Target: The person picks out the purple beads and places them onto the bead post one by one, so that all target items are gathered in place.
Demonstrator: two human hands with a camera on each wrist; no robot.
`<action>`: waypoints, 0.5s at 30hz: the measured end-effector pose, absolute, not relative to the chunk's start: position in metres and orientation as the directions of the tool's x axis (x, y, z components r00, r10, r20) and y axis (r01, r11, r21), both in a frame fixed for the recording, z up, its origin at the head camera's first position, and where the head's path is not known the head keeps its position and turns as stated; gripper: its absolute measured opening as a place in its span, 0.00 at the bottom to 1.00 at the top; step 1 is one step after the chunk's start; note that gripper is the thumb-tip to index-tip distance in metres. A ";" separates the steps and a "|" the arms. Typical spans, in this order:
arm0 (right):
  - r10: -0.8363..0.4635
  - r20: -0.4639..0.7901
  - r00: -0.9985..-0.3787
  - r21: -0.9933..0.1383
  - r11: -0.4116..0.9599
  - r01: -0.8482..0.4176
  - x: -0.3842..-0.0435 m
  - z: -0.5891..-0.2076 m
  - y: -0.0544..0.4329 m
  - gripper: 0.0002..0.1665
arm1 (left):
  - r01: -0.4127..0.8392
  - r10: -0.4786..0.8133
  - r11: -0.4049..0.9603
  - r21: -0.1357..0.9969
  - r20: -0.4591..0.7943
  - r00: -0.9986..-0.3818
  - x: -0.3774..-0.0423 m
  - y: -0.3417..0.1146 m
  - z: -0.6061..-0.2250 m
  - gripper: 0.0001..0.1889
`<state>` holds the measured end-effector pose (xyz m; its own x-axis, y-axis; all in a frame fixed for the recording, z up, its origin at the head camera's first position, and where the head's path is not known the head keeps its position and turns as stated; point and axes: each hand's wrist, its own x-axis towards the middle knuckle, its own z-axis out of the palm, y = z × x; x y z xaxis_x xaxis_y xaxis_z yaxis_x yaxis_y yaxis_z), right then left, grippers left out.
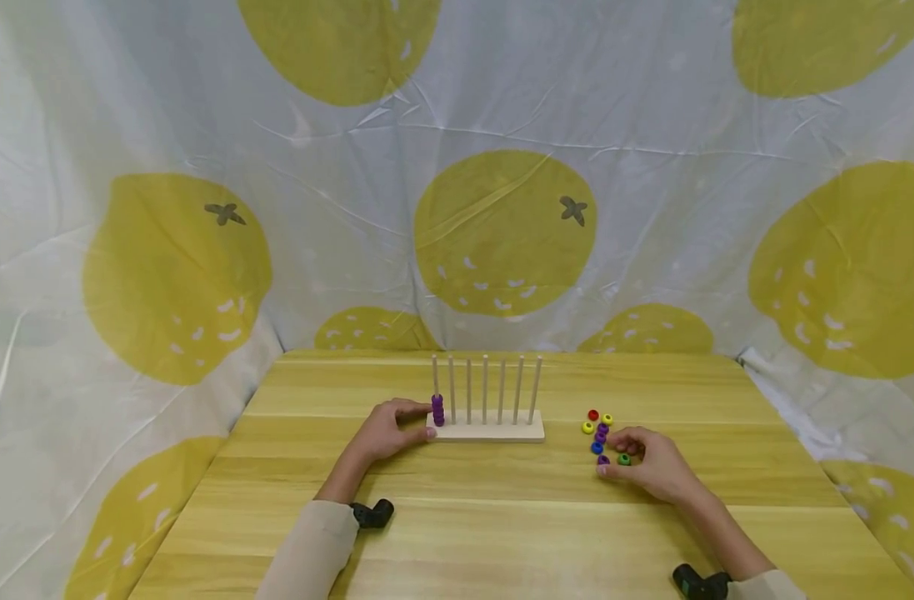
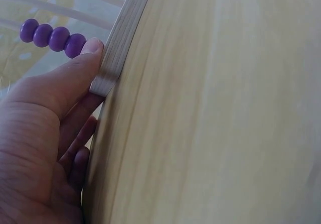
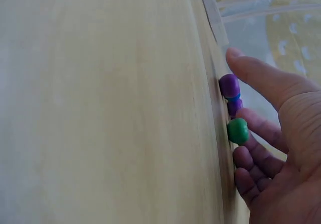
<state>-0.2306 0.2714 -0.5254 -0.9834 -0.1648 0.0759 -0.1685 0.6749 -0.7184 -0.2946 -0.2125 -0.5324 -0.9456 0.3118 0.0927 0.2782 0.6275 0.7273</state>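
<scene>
Head view: wooden peg rack (image 1: 486,432) sits on the table (image 1: 501,533), four purple beads (image 1: 437,411) stacked on its leftmost peg. Left hand (image 1: 385,432) at rack's left end. Right hand (image 1: 655,467) well right of rack, fingers bent, thumb beside the nearest loose purple bead (image 1: 603,459). Green bead (image 1: 624,459) and blue bead (image 1: 596,448) also right of rack, plus red, yellow and more purple.

Left wrist view: thumb and fingers pinch the rack base's end.

Right wrist view: hand half open, thumb apart from fingers, nothing gripped.
</scene>
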 end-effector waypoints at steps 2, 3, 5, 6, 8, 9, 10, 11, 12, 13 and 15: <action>-0.161 0.076 -0.984 -0.722 0.672 -0.166 -0.230 -0.526 0.271 0.29 | 0.277 0.309 0.625 0.730 0.094 -0.946 -0.295 -0.213 -0.533 0.26; -0.162 0.077 -0.984 -0.722 0.672 -0.167 -0.230 -0.526 0.271 0.29 | 0.278 0.310 0.625 0.730 0.095 -0.946 -0.295 -0.213 -0.533 0.26; -0.164 0.078 -0.983 -0.720 0.673 -0.169 -0.230 -0.527 0.271 0.28 | 0.278 0.310 0.625 0.729 0.094 -0.946 -0.295 -0.213 -0.534 0.26; -0.165 0.078 -0.983 -0.719 0.674 -0.170 -0.229 -0.527 0.270 0.28 | 0.276 0.310 0.628 0.728 0.092 -0.946 -0.294 -0.213 -0.533 0.26; -0.165 0.077 -0.983 -0.719 0.674 -0.170 -0.229 -0.528 0.271 0.27 | 0.278 0.309 0.629 0.726 0.094 -0.946 -0.294 -0.214 -0.534 0.26; -0.169 0.080 -0.982 -0.717 0.674 -0.174 -0.229 -0.528 0.271 0.27 | 0.278 0.309 0.629 0.726 0.095 -0.946 -0.294 -0.214 -0.534 0.26; -0.171 0.083 -0.982 -0.718 0.673 -0.178 -0.229 -0.528 0.271 0.27 | 0.279 0.309 0.629 0.725 0.096 -0.946 -0.294 -0.214 -0.534 0.26; -0.167 0.083 -0.982 -0.723 0.669 -0.175 -0.229 -0.528 0.272 0.26 | 0.279 0.309 0.628 0.726 0.097 -0.946 -0.294 -0.213 -0.533 0.26; -0.169 0.085 -0.982 -0.726 0.665 -0.177 -0.229 -0.528 0.272 0.25 | 0.279 0.309 0.627 0.727 0.097 -0.946 -0.294 -0.213 -0.533 0.26; -0.164 0.084 -0.983 -0.730 0.661 -0.173 -0.229 -0.528 0.273 0.24 | 0.278 0.308 0.625 0.729 0.098 -0.947 -0.294 -0.213 -0.533 0.26; -0.162 0.084 -0.983 -0.734 0.657 -0.171 -0.229 -0.528 0.274 0.23 | 0.273 0.305 0.626 0.731 0.093 -0.948 -0.293 -0.212 -0.533 0.26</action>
<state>-0.2293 0.2738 -0.5277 -0.9832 -0.1619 0.0837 -0.1707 0.6574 -0.7340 -0.2934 -0.2124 -0.5328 -0.9479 0.3046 0.0933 0.2730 0.6256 0.7308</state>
